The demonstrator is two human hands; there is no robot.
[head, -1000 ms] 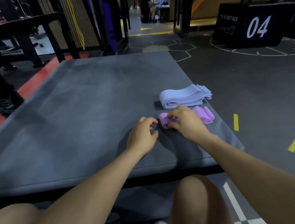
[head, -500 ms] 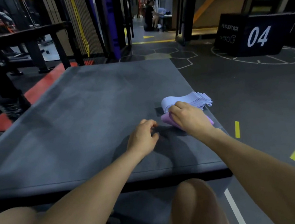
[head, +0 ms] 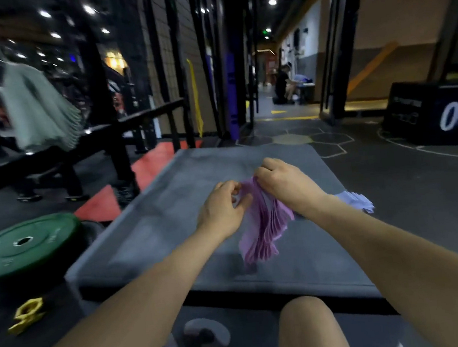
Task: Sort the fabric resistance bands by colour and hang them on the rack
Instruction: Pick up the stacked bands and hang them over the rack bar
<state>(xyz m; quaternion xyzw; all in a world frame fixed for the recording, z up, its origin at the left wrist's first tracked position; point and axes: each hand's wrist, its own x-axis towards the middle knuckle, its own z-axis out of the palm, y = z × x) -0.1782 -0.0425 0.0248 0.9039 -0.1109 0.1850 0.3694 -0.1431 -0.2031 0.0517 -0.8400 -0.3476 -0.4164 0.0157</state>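
Note:
My right hand [head: 286, 182] grips the top of a bundle of purple bands [head: 262, 226] and holds it above the grey mat [head: 149, 233], the loops hanging down in a fan. My left hand [head: 221, 207] is right beside the bundle's top, fingers curled and touching the purple fabric. A stack of pale lavender bands [head: 356, 201] lies on the mat's right edge, partly hidden behind my right forearm. A bunch of pale green bands [head: 38, 109] hangs from the dark rack [head: 105, 101] at the upper left.
A green weight plate [head: 22, 245] lies left of the mat, with a small yellow object [head: 27, 314] on the floor in front of it. A black box marked 04 [head: 438, 115] stands at the right. A person sits far down the aisle [head: 283, 84].
My right hand has lifted the purple bundle off the mat, and my left hand has risen to meet it. My head has tilted up and left, bringing the rack and the green bands into view.

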